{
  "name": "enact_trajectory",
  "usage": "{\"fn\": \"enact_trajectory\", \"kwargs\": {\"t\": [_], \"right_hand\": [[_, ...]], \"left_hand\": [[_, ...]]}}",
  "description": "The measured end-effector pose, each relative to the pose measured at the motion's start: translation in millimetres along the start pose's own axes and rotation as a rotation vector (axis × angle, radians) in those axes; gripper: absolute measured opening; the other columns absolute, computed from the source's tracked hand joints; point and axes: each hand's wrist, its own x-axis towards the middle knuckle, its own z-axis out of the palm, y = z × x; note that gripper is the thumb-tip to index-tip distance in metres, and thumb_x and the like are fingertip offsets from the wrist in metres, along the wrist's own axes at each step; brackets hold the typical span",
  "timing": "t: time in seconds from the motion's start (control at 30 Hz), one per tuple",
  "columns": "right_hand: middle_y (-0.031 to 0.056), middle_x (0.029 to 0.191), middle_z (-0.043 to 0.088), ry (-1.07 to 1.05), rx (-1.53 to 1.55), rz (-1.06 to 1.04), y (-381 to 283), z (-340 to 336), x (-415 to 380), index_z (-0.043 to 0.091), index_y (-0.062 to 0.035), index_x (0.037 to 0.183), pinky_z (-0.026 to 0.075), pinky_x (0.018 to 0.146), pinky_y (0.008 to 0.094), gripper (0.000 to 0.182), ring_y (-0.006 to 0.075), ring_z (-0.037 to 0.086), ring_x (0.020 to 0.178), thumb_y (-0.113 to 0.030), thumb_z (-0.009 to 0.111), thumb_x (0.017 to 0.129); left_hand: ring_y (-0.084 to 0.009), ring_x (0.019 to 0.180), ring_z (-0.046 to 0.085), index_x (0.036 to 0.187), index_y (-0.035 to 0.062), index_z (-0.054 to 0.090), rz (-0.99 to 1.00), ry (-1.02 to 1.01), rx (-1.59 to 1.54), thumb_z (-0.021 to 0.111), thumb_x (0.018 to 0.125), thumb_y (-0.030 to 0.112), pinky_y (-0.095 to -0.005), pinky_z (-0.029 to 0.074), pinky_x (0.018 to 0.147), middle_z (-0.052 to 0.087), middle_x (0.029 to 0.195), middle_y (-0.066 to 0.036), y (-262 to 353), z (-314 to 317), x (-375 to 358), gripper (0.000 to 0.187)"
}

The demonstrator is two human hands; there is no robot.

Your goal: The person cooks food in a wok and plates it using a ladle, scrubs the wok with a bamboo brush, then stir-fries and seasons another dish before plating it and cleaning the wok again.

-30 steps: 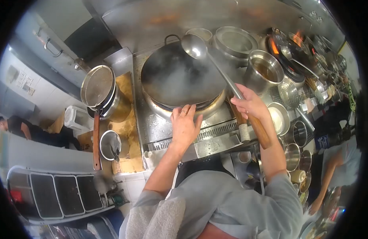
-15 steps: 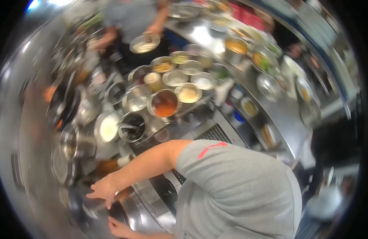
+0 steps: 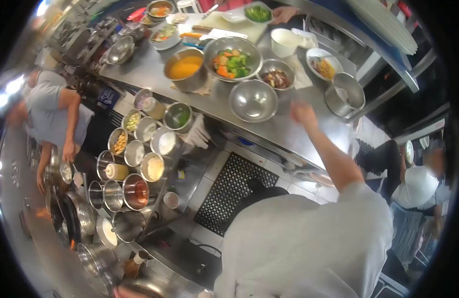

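Note:
My right hand [image 3: 303, 115] reaches over the steel counter, blurred, its fingers bunched too indistinctly to read. No held object shows in it. It is nearest to a shiny steel bowl [image 3: 253, 101], just to its left and apart from it. Behind stand a small bowl of chopped reddish-brown food [image 3: 276, 78] and a big bowl of broccoli and carrots [image 3: 233, 62]. To the right is a deep steel pot [image 3: 344, 94]. At the bottom edge my left hand [image 3: 126, 292] is mostly cut off, beside a round metal rim [image 3: 147, 287]; its fingers are hidden.
A pot of orange liquid [image 3: 183, 67] and a knife [image 3: 222, 32] lie on the counter [image 3: 140, 74]. Several ingredient containers, including a pot of red sauce [image 3: 135, 191], stand at the left. One person [image 3: 58, 107] works beyond them, another [image 3: 418, 181] at the right. A black mat [image 3: 234, 188] covers the floor.
My view has turned to the right, towards the counter. My right hand has left the stove side and now stretches over the counter. The left hand has slipped to the bottom edge.

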Motion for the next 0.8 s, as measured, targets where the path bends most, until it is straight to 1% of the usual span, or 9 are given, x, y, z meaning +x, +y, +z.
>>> {"fn": "enact_trajectory", "kwargs": {"t": [0.03, 0.1, 0.13, 0.17, 0.4, 0.57, 0.63, 0.73, 0.8], "right_hand": [[0.011, 0.08, 0.067, 0.148, 0.082, 0.003, -23.2, -10.5, 11.8, 0.063, -0.001, 0.085, 0.049, 0.046, 0.0284, 0.03, 0.018, 0.064, 0.056, -0.031, 0.061, 0.085], [0.0128, 0.086, 0.066, 0.227, 0.443, 0.047, -44.6, -15.6, 44.9, 0.064, 0.0007, 0.087, 0.051, 0.047, 0.0299, 0.031, 0.02, 0.065, 0.057, -0.03, 0.061, 0.085], [0.0133, 0.089, 0.066, 0.19, 0.535, 0.048, -30.8, -7.7, 76.1, 0.064, 0.0014, 0.089, 0.051, 0.047, 0.0307, 0.032, 0.021, 0.065, 0.057, -0.031, 0.062, 0.085], [0.0138, 0.091, 0.066, 0.155, 0.636, 0.054, -21.4, -2.2, 94.1, 0.064, 0.0022, 0.09, 0.052, 0.047, 0.0314, 0.034, 0.0219, 0.065, 0.057, -0.031, 0.062, 0.085], [0.0177, 0.06, 0.058, 0.353, -0.371, -0.429, 28.9, -108.5, -9.2, 0.059, 0.0075, 0.075, 0.045, 0.055, 0.0396, 0.032, 0.0236, 0.059, 0.061, -0.024, 0.06, 0.082], [0.006, 0.053, 0.049, -0.125, -0.408, -0.294, -15.0, -124.0, -110.7, 0.056, 0.008, 0.071, 0.036, 0.049, 0.0348, 0.027, 0.0115, 0.044, 0.054, -0.018, 0.056, 0.077], [0.004, 0.054, 0.049, -0.276, -0.466, -0.386, -65.9, -62.8, -133.6, 0.058, 0.0065, 0.072, 0.036, 0.049, 0.034, 0.023, 0.0096, 0.044, 0.055, -0.016, 0.055, 0.075], [0.0034, 0.083, 0.061, -0.779, -0.154, -0.534, -129.6, 72.8, -179.1, 0.063, 0.0055, 0.094, 0.043, 0.074, 0.0261, 0.022, 0.0112, 0.053, 0.079, -0.009, 0.057, 0.079], [0.0064, 0.089, 0.061, -1.088, -0.078, -0.8, -171.1, 162.1, -236.1, 0.063, 0.0059, 0.095, 0.042, 0.076, 0.0263, 0.02, 0.0114, 0.053, 0.085, -0.007, 0.057, 0.082]], "left_hand": [[-0.0242, 0.081, 0.061, 0.106, -0.0063, 0.063, -0.069, -0.247, -0.113, 0.058, 0.095, 0.022, -0.033, 0.051, 0.076, 0.065, 0.1, -0.018, 13.3, 33.5, -8.9, 0.031], [-0.0296, 0.103, 0.059, 0.109, -0.0057, 0.061, -0.173, -0.652, -0.653, 0.059, 0.09, 0.005, -0.0377, 0.046, 0.09, 0.057, 0.119, -0.02, 84.5, 71.7, -22.5, 0.022], [-0.0213, 0.103, 0.057, 0.106, -0.0037, 0.062, 0.168, -0.709, -0.581, 0.062, 0.088, 0.006, -0.0315, 0.045, 0.09, 0.054, 0.124, -0.014, 126.3, 74.4, -22.7, 0.02], [-0.0225, 0.107, 0.055, 0.104, -0.0037, 0.061, 0.205, -0.743, -0.688, 0.062, 0.087, 0.005, -0.0324, 0.043, 0.093, 0.052, 0.127, -0.014, 161.0, 72.6, -27.8, 0.018], [-0.021, 0.108, 0.054, 0.098, -0.0027, 0.063, 0.023, -1.079, -0.95, 0.062, 0.084, 0.0, -0.03, 0.047, 0.089, 0.047, 0.13, -0.014, 175.5, 78.8, -106.7, 0.014], [-0.0184, 0.091, 0.064, 0.097, -0.0012, 0.067, -0.341, -1.273, -1.036, 0.066, 0.082, 0.004, -0.0283, 0.053, 0.075, 0.063, 0.111, -0.014, 162.3, 51.6, -136.3, 0.016], [-0.0157, 0.099, 0.061, 0.103, -0.0016, 0.065, -0.372, -1.322, -1.186, 0.063, 0.088, 0.005, -0.0275, 0.052, 0.078, 0.061, 0.115, -0.011, 146.8, 57.4, -154.3, 0.016], [-0.0129, 0.085, 0.063, 0.14, 0.0043, 0.04, -0.805, -1.528, -1.435, 0.057, 0.095, 0.014, -0.0255, 0.053, 0.07, 0.053, 0.129, -0.012, 134.4, 42.6, -123.1, 0.049], [-0.0145, 0.08, 0.063, 0.147, 0.0045, 0.026, -0.766, -1.312, -1.594, 0.061, 0.093, 0.025, -0.0274, 0.053, 0.062, 0.053, 0.128, -0.015, 104.5, 31.2, -114.8, 0.067]]}}
